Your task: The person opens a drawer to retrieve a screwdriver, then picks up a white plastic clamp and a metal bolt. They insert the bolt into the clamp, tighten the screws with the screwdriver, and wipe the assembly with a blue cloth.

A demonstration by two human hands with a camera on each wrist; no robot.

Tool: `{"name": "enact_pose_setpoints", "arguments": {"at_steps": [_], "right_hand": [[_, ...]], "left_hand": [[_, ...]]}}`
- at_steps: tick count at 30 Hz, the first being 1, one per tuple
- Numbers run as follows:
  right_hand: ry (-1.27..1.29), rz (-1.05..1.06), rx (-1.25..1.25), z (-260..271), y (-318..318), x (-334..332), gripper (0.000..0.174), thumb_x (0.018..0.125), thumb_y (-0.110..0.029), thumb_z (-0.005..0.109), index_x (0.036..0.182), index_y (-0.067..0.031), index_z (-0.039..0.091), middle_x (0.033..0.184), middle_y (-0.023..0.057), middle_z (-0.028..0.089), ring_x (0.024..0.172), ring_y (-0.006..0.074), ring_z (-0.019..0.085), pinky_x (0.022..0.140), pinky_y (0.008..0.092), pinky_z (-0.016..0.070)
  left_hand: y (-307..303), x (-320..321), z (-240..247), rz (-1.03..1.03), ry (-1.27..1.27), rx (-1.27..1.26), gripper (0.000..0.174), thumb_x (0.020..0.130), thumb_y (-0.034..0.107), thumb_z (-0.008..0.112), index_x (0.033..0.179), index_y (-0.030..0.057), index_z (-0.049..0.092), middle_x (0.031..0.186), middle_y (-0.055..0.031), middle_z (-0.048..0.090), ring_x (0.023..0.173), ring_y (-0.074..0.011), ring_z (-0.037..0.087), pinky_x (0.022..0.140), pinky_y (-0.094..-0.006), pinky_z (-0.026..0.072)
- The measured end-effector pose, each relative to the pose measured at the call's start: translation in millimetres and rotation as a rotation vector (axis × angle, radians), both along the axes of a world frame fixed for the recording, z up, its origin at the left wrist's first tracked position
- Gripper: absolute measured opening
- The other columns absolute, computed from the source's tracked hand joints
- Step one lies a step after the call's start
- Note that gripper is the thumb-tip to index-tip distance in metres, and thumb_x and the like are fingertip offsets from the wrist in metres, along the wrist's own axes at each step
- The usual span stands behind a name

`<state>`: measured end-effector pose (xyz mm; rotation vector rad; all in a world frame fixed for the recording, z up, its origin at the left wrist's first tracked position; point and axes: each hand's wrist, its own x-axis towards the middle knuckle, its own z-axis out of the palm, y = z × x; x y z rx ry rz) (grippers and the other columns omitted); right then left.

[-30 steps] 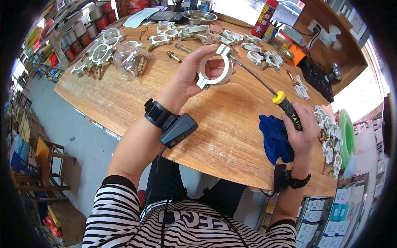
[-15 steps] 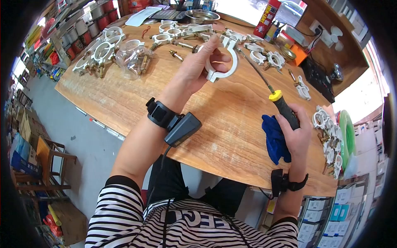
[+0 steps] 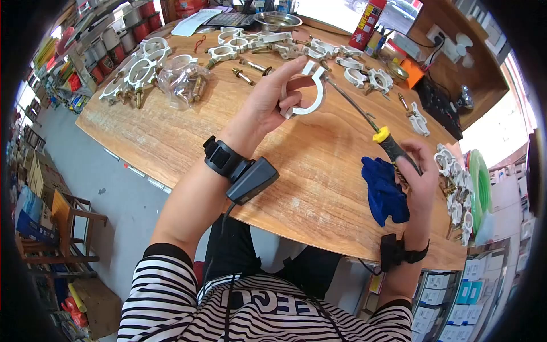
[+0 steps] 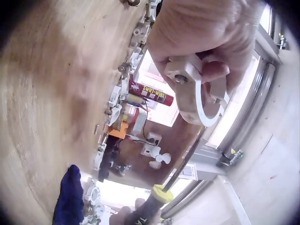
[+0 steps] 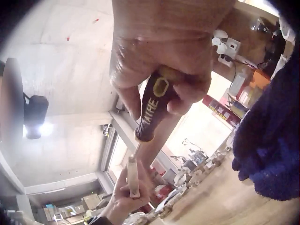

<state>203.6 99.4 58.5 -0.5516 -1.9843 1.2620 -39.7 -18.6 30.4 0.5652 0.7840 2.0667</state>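
Note:
My left hand [image 3: 266, 101] grips a white ring clamp [image 3: 317, 98] above the table, thumb along its upper side and fingers through the ring. In the left wrist view the clamp [image 4: 191, 101] shows a screw in its lug. My right hand [image 3: 420, 175] holds a screwdriver by its black handle [image 3: 392, 149] with a yellow collar; the shaft points up and left, its tip at the clamp's upper lug. Whether the tip sits in a screw I cannot tell. In the right wrist view the fingers wrap the handle [image 5: 157, 101].
Below the screwdriver lies a blue cloth [image 3: 383, 191]. White clamps and brass bolts [image 3: 243, 76] lie along the back, with a plastic bag of bolts [image 3: 181, 85] at left. More clamps [image 3: 456, 188] line the right edge, beside a green coil [image 3: 480, 182]. A red can [image 3: 367, 25] stands behind.
Over the last second the left hand has turned the clamp and shifted its fingers on it. The right hand has moved slightly right, its grip on the handle changed.

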Motion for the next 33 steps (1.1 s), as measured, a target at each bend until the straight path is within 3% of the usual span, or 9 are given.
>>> {"name": "enact_pose_setpoints", "arguments": {"at_steps": [4,9,12,15,20,22,26,29,33], "right_hand": [[0.405,-0.009,0.085,3,2,-3,0.018,0.076,-0.005,0.055,0.092,0.002,0.05,0.074,0.0083,0.053,0.043,0.0063,0.042,0.037,0.0163,0.0323],[0.253,-0.078,-0.065,-1,19,11,0.031,0.075,0.002,0.049,0.105,0.0027,0.04,0.093,0.0136,0.048,0.054,0.0115,0.048,0.041,0.0194,0.0398],[0.443,0.092,0.196,0,6,-6,0.033,0.079,0.004,0.043,0.111,0.0007,0.034,0.102,0.0164,0.042,0.051,0.0127,0.047,0.043,0.0215,0.0397],[0.378,-0.076,0.115,-1,1,2,0.034,0.078,0.003,0.045,0.111,0.0006,0.033,0.102,0.0165,0.042,0.051,0.0138,0.048,0.044,0.0222,0.0402],[0.323,-0.012,-0.002,-1,4,-6,0.025,0.087,-0.016,0.04,0.107,0.0,0.038,0.084,0.0149,0.05,0.047,0.0111,0.045,0.04,0.019,0.0353],[0.551,-0.1,0.179,0,-9,-21,0.03,0.09,-0.025,0.035,0.103,0.001,0.04,0.076,0.0132,0.052,0.045,0.0095,0.044,0.038,0.0177,0.0322],[0.186,-0.026,-0.039,-1,19,12,0.03,0.083,-0.014,0.044,0.106,0.0032,0.037,0.079,0.0148,0.051,0.049,0.012,0.047,0.04,0.0205,0.037],[0.463,-0.092,0.178,-1,1,-15,0.026,0.084,-0.015,0.041,0.103,0.002,0.039,0.069,0.0121,0.051,0.046,0.0114,0.046,0.039,0.0198,0.0356],[0.46,-0.047,0.159,0,2,-3,0.027,0.083,-0.015,0.04,0.104,0.0019,0.038,0.072,0.0122,0.05,0.049,0.0119,0.046,0.041,0.02,0.0363]], "left_hand": [[0,-4,1,-0.083,-0.079,0.087,0.024,0.079,0.026,0.056,0.092,0.0063,0.052,0.085,-0.0136,0.059,0.034,-0.0008,0.023,0.032,-0.0108,0.0229],[2,1,0,-0.141,-0.143,0.062,0.022,0.08,0.027,0.055,0.09,0.0066,0.052,0.084,-0.0123,0.059,0.033,-0.0008,0.022,0.03,-0.0118,0.0208],[4,-7,-4,-0.207,-0.25,0.181,0.023,0.08,0.027,0.055,0.09,0.0062,0.053,0.082,-0.0102,0.059,0.031,-0.0011,0.023,0.029,-0.0125,0.021],[3,-3,-3,-0.129,-0.275,0.141,0.023,0.081,0.027,0.054,0.089,0.006,0.053,0.081,-0.0101,0.059,0.031,-0.0011,0.023,0.029,-0.0126,0.0204],[5,-6,-7,-0.19,-0.255,0.179,0.021,0.08,0.026,0.055,0.089,0.0067,0.053,0.082,-0.0104,0.059,0.032,-0.0013,0.023,0.029,-0.0126,0.0204],[4,-6,-6,-0.207,-0.261,0.196,0.02,0.08,0.026,0.055,0.088,0.007,0.053,0.082,-0.0105,0.059,0.032,-0.0014,0.023,0.029,-0.0126,0.0205],[1,2,-1,-0.155,-0.246,0.135,0.02,0.08,0.025,0.055,0.089,0.0073,0.052,0.083,-0.0104,0.058,0.032,-0.0017,0.024,0.029,-0.0125,0.0204],[5,-4,-7,-0.162,-0.234,0.148,0.021,0.08,0.025,0.055,0.09,0.0074,0.051,0.085,-0.0105,0.058,0.032,-0.0016,0.023,0.029,-0.0123,0.0207],[6,-4,-8,-0.184,-0.235,0.164,0.021,0.08,0.025,0.055,0.09,0.0073,0.051,0.087,-0.0102,0.057,0.032,-0.0012,0.023,0.03,-0.0121,0.0209]]}}
